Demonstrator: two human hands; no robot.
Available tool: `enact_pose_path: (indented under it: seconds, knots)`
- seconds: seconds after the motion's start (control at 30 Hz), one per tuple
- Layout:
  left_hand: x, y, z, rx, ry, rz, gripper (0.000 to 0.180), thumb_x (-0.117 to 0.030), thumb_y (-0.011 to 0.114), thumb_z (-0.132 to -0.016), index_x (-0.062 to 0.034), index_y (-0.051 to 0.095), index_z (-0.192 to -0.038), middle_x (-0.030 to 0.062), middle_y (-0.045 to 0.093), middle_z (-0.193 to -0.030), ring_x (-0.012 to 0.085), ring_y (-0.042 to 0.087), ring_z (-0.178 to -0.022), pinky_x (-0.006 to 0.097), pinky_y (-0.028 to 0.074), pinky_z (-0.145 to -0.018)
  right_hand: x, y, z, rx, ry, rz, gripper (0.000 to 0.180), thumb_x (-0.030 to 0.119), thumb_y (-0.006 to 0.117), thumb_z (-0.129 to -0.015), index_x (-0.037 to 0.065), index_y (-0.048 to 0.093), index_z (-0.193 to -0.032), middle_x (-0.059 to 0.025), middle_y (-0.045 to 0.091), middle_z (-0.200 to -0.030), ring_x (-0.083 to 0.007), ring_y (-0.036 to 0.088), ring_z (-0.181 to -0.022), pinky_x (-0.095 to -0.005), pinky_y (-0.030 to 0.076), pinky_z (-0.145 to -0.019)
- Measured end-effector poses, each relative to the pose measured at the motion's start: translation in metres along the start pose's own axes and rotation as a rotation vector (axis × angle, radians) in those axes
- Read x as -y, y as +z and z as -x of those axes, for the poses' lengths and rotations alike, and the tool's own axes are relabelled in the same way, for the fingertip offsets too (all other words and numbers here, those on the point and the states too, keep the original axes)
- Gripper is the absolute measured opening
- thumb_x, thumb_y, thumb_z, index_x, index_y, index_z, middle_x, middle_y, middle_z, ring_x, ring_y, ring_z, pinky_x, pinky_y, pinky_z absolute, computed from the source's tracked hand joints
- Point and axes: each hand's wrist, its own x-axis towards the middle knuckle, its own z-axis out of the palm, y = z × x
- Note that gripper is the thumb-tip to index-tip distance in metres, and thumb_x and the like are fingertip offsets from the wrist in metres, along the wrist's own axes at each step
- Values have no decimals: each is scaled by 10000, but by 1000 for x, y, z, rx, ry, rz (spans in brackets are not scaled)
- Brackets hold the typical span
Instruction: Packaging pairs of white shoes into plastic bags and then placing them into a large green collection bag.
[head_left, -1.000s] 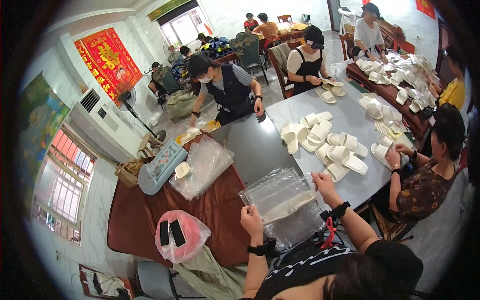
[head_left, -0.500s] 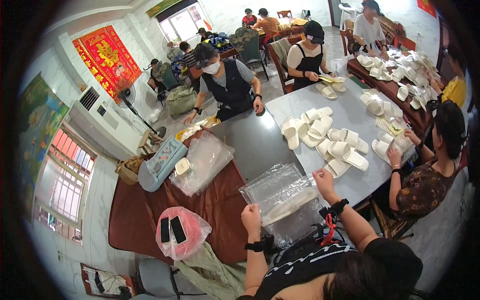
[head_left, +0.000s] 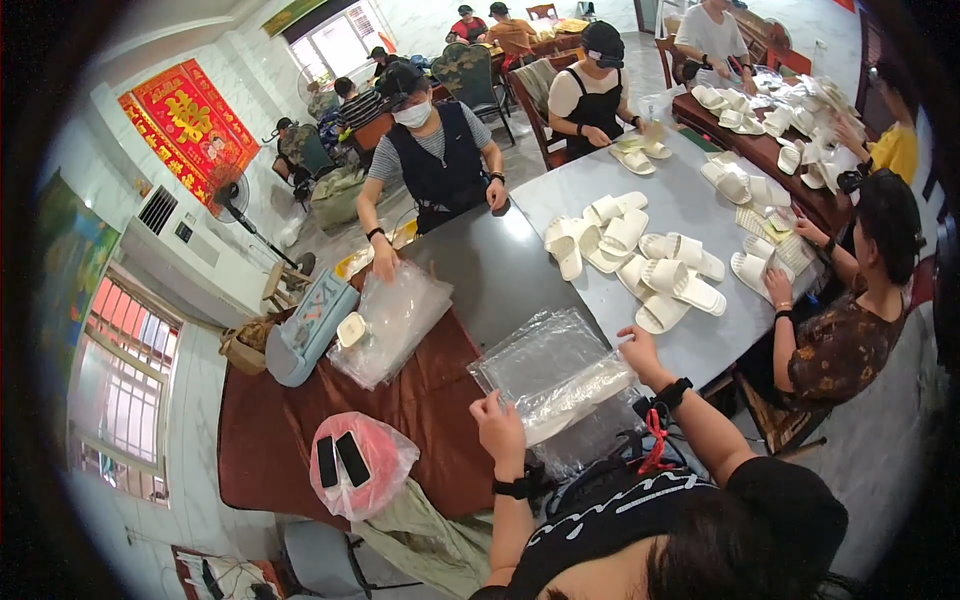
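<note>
Between my hands stretches a clear plastic bag (head_left: 580, 392) with a long whitish thing inside, perhaps a slipper. My left hand (head_left: 500, 434) pinches its left end, and my right hand (head_left: 642, 356) grips the right end with closed fingers. Under and beyond it lie more clear plastic bags (head_left: 530, 352) at the near edge of the table. Past my right hand, several cream slippers (head_left: 665, 275) are heaped on the grey table (head_left: 560, 210).
Left of me, a brown cloth (head_left: 440, 410) carries a red plastic-wrapped bundle (head_left: 385, 440) topped by two phones, a clear bag pile (head_left: 410, 320) and a blue bag (head_left: 312, 330). Co-workers stand across (head_left: 430, 160) and sit at the right (head_left: 850, 310).
The whole view has shifted slightly. My hands still hold the bag, whose whitish contents now lie flatter and show more broadly. The co-worker across has put a hand onto the left bag pile.
</note>
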Motion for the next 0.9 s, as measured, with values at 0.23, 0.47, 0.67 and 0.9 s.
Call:
enact_pose_path:
  seconds: [0.23, 0.47, 0.67, 0.9]
  knots:
    - [-37, -8, 10, 221, 821, -261, 608, -499, 624, -678, -116, 521, -1139, 169, 407, -1222, 342, 398, -1092, 454, 323, -890, 12, -1, 6, 119, 251, -251, 287, -7, 554, -648, 31, 545, -932, -74, 527, -729, -161, 490, -665, -283, 394, -554]
    - [-24, 18, 24, 572, 685, -71, 733, -516, 661, -618, -83, 472, -1179, 168, 564, -1040, 314, 553, -913, 415, 421, -795, 8, 1, 7, 137, 354, -407, 286, -11, 559, -656, 18, 528, -940, -75, 531, -720, -166, 507, -624, -298, 411, -514]
    - [-4, 39, 35, 606, 552, 40, 552, -351, 613, -713, -74, 470, -1168, 189, 582, -959, 340, 570, -838, 425, 453, -715, -7, 7, 0, 101, 330, -374, 272, -5, 563, -645, 24, 532, -913, -68, 521, -715, -159, 488, -600, -296, 392, -492]
    - [-20, 16, 16, 595, 473, -217, 175, -218, 501, -800, -127, 561, -937, 179, 590, -700, 357, 581, -670, 440, 457, -564, 14, -1, 7, 155, 303, -323, 236, 28, 564, -660, 23, 534, -894, -59, 523, -700, -150, 491, -610, -287, 404, -529]
